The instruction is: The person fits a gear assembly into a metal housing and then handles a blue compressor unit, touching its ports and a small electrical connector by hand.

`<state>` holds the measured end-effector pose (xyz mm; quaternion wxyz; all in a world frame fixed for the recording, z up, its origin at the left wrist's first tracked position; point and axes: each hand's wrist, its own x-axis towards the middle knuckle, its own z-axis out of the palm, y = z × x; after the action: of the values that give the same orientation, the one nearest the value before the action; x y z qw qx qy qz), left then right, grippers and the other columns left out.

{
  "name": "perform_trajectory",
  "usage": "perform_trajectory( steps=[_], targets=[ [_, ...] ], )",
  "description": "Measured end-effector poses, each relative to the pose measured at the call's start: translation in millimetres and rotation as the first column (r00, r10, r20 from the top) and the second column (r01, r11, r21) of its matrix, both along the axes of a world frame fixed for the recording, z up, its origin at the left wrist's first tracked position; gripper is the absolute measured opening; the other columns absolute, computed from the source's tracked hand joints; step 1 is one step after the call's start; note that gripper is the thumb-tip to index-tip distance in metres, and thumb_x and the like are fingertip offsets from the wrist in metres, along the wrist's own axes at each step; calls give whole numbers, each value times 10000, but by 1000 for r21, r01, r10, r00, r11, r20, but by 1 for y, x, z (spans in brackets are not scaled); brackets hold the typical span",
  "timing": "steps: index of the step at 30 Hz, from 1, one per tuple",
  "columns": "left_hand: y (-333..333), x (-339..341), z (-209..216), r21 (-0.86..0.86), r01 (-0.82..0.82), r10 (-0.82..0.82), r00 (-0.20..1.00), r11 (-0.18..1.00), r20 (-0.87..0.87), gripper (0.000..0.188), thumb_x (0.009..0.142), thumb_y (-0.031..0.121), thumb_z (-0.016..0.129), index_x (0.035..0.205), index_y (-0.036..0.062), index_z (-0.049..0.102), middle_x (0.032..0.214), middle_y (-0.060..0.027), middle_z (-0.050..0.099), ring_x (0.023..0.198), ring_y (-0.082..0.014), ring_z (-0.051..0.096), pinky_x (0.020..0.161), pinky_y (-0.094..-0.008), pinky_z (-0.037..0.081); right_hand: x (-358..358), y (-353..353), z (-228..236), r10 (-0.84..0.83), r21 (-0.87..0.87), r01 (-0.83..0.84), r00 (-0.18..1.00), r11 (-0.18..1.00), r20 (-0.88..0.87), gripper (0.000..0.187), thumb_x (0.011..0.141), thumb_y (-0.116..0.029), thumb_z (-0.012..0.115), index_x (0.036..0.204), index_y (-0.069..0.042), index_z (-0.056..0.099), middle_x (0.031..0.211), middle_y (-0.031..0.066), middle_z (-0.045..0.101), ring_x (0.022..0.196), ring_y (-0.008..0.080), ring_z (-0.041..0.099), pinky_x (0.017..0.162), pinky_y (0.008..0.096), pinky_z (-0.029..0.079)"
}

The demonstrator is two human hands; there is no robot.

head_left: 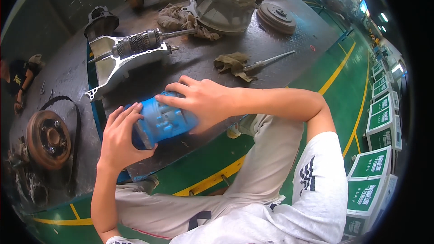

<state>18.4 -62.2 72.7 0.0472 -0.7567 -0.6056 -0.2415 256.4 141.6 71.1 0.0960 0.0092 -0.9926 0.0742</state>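
From my head camera, looking down, I have the blue-painted ribbed metal cylinder clasped between both hands at the near edge of the dark steel checker-plate workbench. Its long axis runs from near left to far right. My left hand cups the near-left end, fingers spread open against the end face. My right hand wraps over the far-right part from above, fingers curled closed around the body. Both touch it, so neither is nearer. Farther on the bench lies a silver gear shaft on a cast aluminium plate, well apart, and beyond it a crumpled tan rag.
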Motion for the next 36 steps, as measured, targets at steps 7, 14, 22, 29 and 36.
perform_trajectory(
  steps=[7, 14, 22, 29, 36],
  targets=[
    [22, -8, -1, -59, 8, 3, 983, 998, 185, 779, 555, 284, 907, 1261, 85, 643, 1348, -156, 722, 1187, -370, 679, 1098, -488, 493, -1, 27, 7, 68, -220, -68, 998, 973, -7, 1146, 632, -332, 972, 1633, -149, 444, 1532, 236, 510, 1356, 440, 561, 1085, 512, 531],
    [41, -18, 1, -125, 31, 12, 944, 992, 328, 781, 569, 313, 884, 1273, 59, 661, 1303, -150, 738, 1147, -345, 691, 1040, -438, 525, -4, 45, -6, 67, -373, -102, 992, 922, -106, 1058, 633, -380, 965, 1556, -102, 529, 1549, 261, 507, 1308, 464, 620, 1095, 487, 535],
    [74, -43, 8, -271, 53, 121, 801, 961, 587, 649, 735, 344, 810, 1249, -10, 631, 1249, -148, 736, 1143, -232, 674, 1065, -380, 495, -30, 80, -25, -93, -654, -9, 988, 756, -122, 995, 758, -611, 884, 1500, -28, 571, 1436, 242, 610, 1317, 384, 619, 1117, 458, 513],
    [84, -73, -6, -342, -49, 245, 793, 938, 558, 709, 828, 484, 778, 1327, 1, 635, 1239, -171, 702, 1156, -276, 655, 1068, -395, 490, -51, 86, -39, -146, -790, 37, 987, 612, -67, 889, 901, -620, 783, 1556, -111, 466, 1382, 203, 610, 1290, 335, 612, 1083, 470, 521],
    [92, -63, 4, -374, -27, 239, 810, 927, 535, 738, 794, 426, 872, 1337, -20, 647, 1193, -181, 746, 1101, -278, 711, 1011, -408, 550, -36, 92, -35, -121, -763, 65, 992, 643, -18, 923, 868, -660, 780, 1527, -96, 465, 1395, 200, 591, 1298, 339, 613, 1099, 480, 526]
  ],
)
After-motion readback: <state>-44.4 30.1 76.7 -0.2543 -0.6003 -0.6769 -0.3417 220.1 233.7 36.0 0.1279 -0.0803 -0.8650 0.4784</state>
